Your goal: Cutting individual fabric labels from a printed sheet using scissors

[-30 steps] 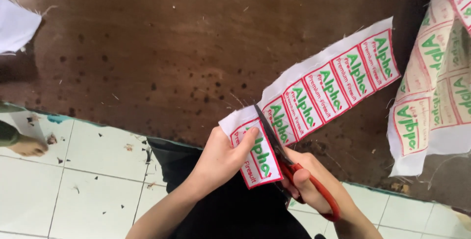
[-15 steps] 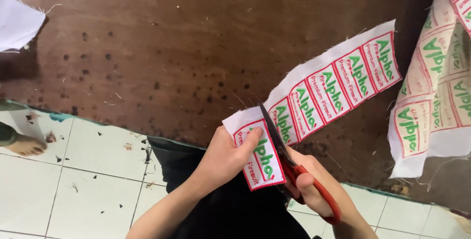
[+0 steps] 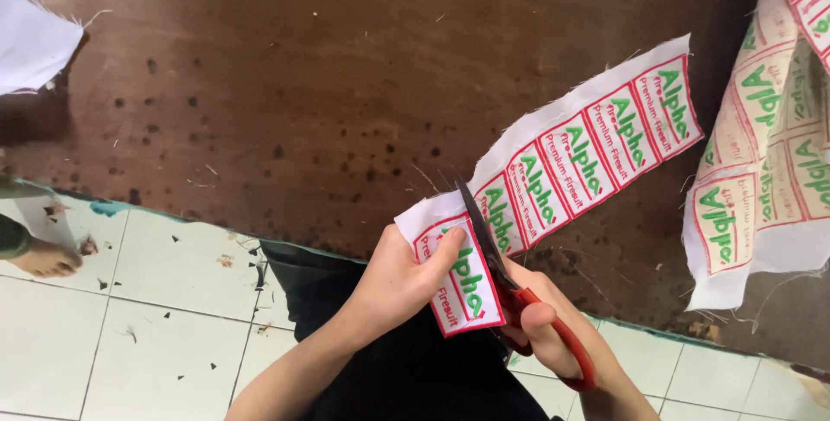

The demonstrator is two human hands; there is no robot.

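My left hand (image 3: 393,287) pinches the near end of a white fabric strip (image 3: 588,149) printed with a row of red-bordered labels with green lettering. My right hand (image 3: 545,322) grips red-handled scissors (image 3: 519,296). The dark blades cross the strip between the first label, under my left thumb, and the second one. The rest of the strip trails up and right over the dark brown wooden table (image 3: 303,84).
A larger piece of the same printed fabric (image 3: 769,153) hangs at the right edge. A plain white cloth scrap (image 3: 30,36) lies at the top left. Below the table edge is white tiled floor (image 3: 130,326) with small scraps; another person's bare foot (image 3: 43,258) is at far left.
The scissor blades have advanced further up through the strip. Both hands have shifted slightly right with the strip.
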